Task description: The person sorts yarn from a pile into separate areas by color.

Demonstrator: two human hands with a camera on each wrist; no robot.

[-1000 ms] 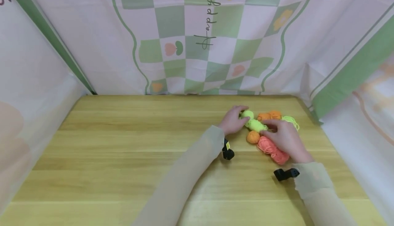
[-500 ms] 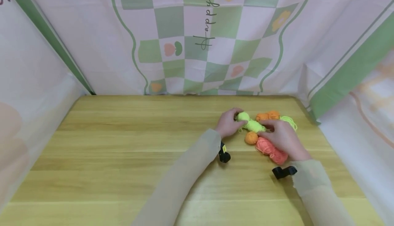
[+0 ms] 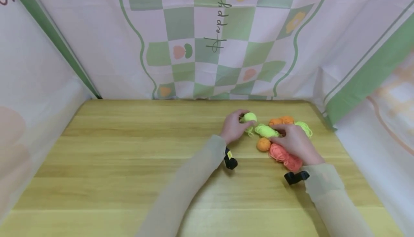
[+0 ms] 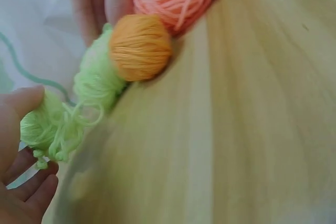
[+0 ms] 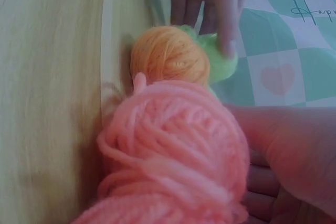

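Note:
My left hand (image 3: 233, 126) holds a small yellow-green yarn ball (image 3: 250, 117) between thumb and fingers, a little left of the other yarn. Loose loops of strand hang from that ball (image 4: 42, 128) in the left wrist view. A yellow-green yarn skein (image 3: 266, 131) lies just to its right. My right hand (image 3: 297, 142) pinches the skein's right end; its fingertips are partly hidden. An orange yarn ball (image 3: 263, 144) sits in front of the skein. Beneath the right palm is a coral yarn skein (image 3: 286, 158), large in the right wrist view.
Behind the right hand lie an orange yarn skein (image 3: 282, 121) and more yellow-green strands (image 3: 304, 128). The wooden table (image 3: 129, 165) reaches back to a patterned curtain (image 3: 207, 50), with further cloth at both sides.
The left hand has taken the yellow-green ball leftward, and a gap has opened between it and the yellow-green skein. The right hand stays almost in place.

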